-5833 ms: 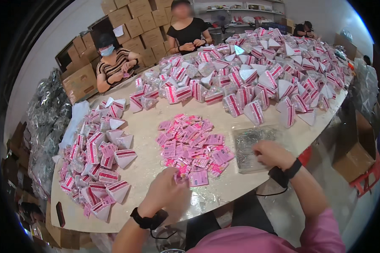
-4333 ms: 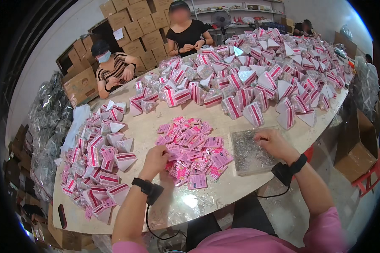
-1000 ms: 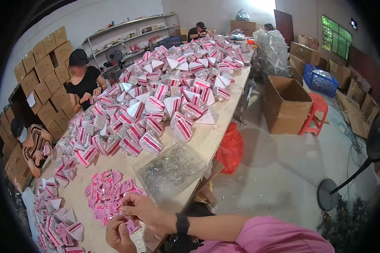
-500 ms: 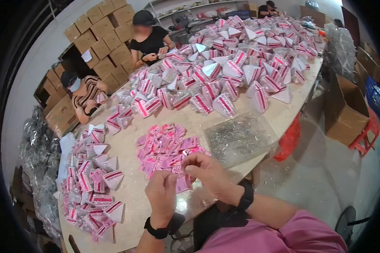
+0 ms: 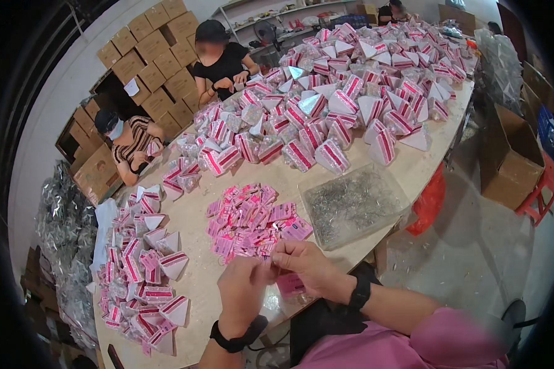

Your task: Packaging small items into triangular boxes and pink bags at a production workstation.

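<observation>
My left hand and my right hand meet over the table's near edge, their fingertips pinched together. Whatever lies between the fingers is too small and too covered to make out. Just below my right hand a pink card shows; whether it is held or lies on the table I cannot tell. Beyond the fingers is a heap of small pink printed cards. To its right stands a shallow clear plastic tray with many thin, shiny metal pieces like pins in it.
Many clear-wrapped, white-and-pink triangular packs cover the table's far part; another pile lies at left. Two people work along the far left side, a third at the back. An open carton and a red stool stand at right.
My right hand has come in to the left and down, so its fingertips now meet those of my left hand. The whole view has shifted slightly.
</observation>
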The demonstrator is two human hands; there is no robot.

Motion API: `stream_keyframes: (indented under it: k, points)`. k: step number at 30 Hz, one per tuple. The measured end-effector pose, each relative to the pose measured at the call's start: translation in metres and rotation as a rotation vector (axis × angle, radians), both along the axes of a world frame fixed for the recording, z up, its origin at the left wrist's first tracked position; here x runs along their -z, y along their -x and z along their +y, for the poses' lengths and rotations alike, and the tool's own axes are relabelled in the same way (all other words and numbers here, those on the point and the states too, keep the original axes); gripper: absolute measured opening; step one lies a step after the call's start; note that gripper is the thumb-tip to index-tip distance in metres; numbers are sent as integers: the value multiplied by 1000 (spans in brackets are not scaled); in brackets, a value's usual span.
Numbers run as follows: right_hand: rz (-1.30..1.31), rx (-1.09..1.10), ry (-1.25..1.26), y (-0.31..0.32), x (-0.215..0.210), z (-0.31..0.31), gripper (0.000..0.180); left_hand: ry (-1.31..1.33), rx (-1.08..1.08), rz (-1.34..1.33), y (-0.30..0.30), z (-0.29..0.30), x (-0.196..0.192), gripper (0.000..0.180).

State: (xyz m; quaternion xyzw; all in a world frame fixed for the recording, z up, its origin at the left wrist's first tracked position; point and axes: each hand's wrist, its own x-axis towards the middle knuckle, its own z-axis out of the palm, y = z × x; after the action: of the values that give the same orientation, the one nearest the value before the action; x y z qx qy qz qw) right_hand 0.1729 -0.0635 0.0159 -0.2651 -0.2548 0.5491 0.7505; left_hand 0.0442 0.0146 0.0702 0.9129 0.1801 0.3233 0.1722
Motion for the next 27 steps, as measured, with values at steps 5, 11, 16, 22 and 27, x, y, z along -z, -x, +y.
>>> stream_keyframes:
  k: [5, 11, 16, 22, 27]
  points:
    - [-137, -199, 70, -4, -11, -16, 19, 647, 321, 58, 1, 13, -20, 44]
    - [-113, -304, 80, -3, -4, -20, 20, 362, 359, 225, 15, 16, -24, 32]
    - [-201, -324, 87, 0, -2, -20, 14, 67, 252, 228, 29, 10, -12, 11]
    - [-526, -58, 95, 13, -15, -23, 18, 235, 63, 238, 21, 1, -6, 10]
    - [-1104, 270, 118, 17, -18, -27, 19, 514, 57, 207, 19, 4, 1, 13]
